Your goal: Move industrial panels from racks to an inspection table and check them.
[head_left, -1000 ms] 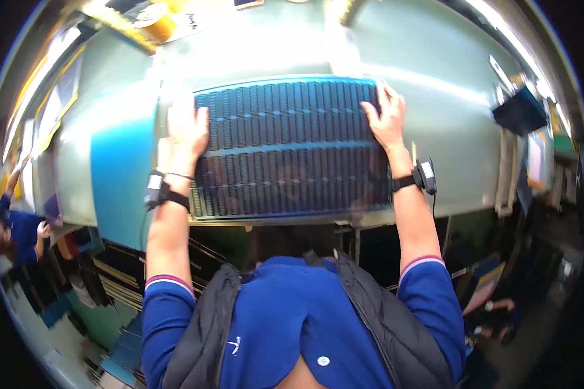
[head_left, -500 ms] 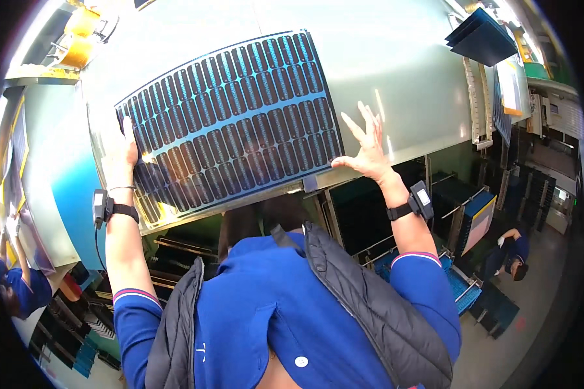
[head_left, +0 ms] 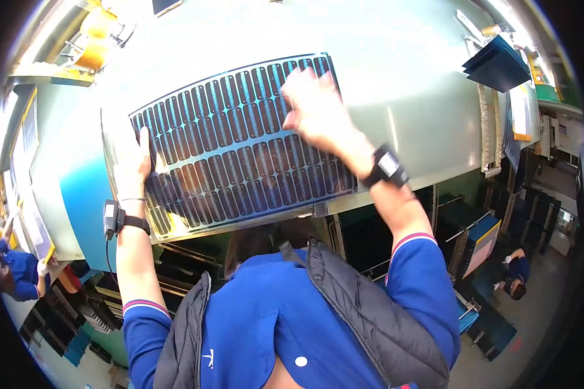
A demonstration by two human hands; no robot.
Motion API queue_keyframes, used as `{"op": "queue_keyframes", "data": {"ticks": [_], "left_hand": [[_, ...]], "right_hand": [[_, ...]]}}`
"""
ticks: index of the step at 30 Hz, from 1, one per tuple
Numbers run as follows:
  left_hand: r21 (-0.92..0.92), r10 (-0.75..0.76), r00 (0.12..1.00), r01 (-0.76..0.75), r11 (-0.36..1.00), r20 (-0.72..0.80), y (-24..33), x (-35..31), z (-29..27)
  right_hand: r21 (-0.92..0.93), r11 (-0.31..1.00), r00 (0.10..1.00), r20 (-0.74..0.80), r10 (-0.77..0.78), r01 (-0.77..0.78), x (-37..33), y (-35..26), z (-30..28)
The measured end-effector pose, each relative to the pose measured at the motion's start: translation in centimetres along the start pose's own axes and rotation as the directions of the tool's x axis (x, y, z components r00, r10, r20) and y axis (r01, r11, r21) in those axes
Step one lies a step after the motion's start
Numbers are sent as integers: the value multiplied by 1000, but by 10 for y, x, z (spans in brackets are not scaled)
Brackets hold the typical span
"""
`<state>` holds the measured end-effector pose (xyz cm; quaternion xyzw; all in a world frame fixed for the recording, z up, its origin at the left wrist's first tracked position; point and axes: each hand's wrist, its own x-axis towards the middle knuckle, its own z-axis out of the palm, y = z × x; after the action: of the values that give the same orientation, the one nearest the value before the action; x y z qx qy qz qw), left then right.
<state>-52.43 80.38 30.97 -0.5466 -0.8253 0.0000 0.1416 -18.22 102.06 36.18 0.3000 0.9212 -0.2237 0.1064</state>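
On the pale table in front of me lies a large panel (head_left: pixel 227 152), blue with rows of dark rounded rectangles, probably a circuit board panel. My left hand (head_left: pixel 133 162) is at the panel's left edge, with the thumb lying along it; glare washes out the other fingers. Over the panel's upper right part is my right hand (head_left: pixel 315 107), smeared by motion, its thumb apart from the fingers and nothing seen in it. Whether it touches the surface I cannot tell. Each wrist wears a black strap with a small box.
Dark thin boards (head_left: pixel 498 65) stand at the table's far right. A yellow-orange fixture (head_left: pixel 96 48) is at the far left. Racks of panels (head_left: pixel 477 243) stand below to the right. One co-worker (head_left: pixel 21 269) is at the left, another (head_left: pixel 516 275) at the lower right.
My right hand has moved from beside the panel's right edge leftward and up over its upper right part. My left hand stays at the left edge. The whole view has shifted slightly.
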Motion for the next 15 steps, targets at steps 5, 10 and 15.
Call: {"op": "queue_keyframes", "data": {"ticks": [5,10,15], "left_hand": [[-43,-7,1000,6,999,-28,12,12,-5],[710,183,944,-328,623,276,18,-35,-33],[-380,-228,971,187,906,-67,13,-164,-38]], "right_hand": [[-47,973,792,-590,157,-228,10,86,45],[108,977,788,-577,213,-184,-20,84,52],[-72,997,871,-490,-29,-7,-159,38,78]]}}
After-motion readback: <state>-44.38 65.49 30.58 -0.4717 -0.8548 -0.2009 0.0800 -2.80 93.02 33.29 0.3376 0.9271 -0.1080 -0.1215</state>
